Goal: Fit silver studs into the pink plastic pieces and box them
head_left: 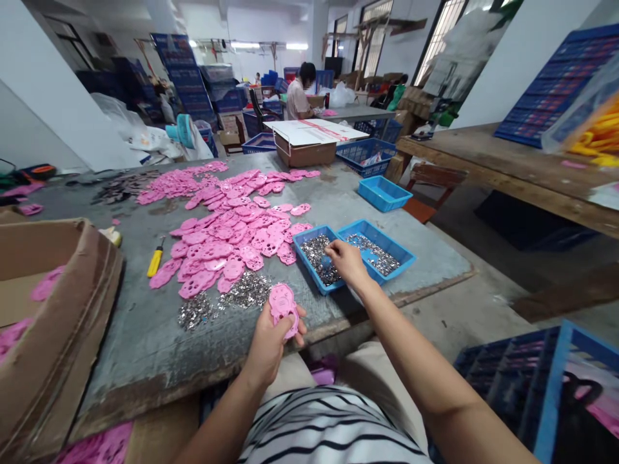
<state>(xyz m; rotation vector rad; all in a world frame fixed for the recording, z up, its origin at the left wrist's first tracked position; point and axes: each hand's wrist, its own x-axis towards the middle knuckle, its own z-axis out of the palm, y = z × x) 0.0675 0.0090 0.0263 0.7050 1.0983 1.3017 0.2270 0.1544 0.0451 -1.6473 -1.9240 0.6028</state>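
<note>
My left hand (pixel 271 336) grips a flat pink plastic piece (pixel 282 301) with holes in it, held above the table's front edge. Over the left blue tray (pixel 313 282) of small shiny metal parts (pixel 316 250), my right hand (pixel 346 259) has its fingers pinched together; whatever sits between the fingertips is too small to make out. A second blue tray (pixel 405 259) with similar metal parts stands against the first on the right. Loose heaps of small metal parts (pixel 245 290) lie left of my left hand. Behind them spreads a big pile of pink plastic pieces (pixel 227 225).
A cardboard box (pixel 58 322) with pink pieces stands at the left. A yellow-handled screwdriver (pixel 155 261) lies beside the pile. Farther back are another blue tray (pixel 384 193), dark pieces (pixel 126 187) and a flat carton (pixel 309 151). A person (pixel 298 96) sits at another table.
</note>
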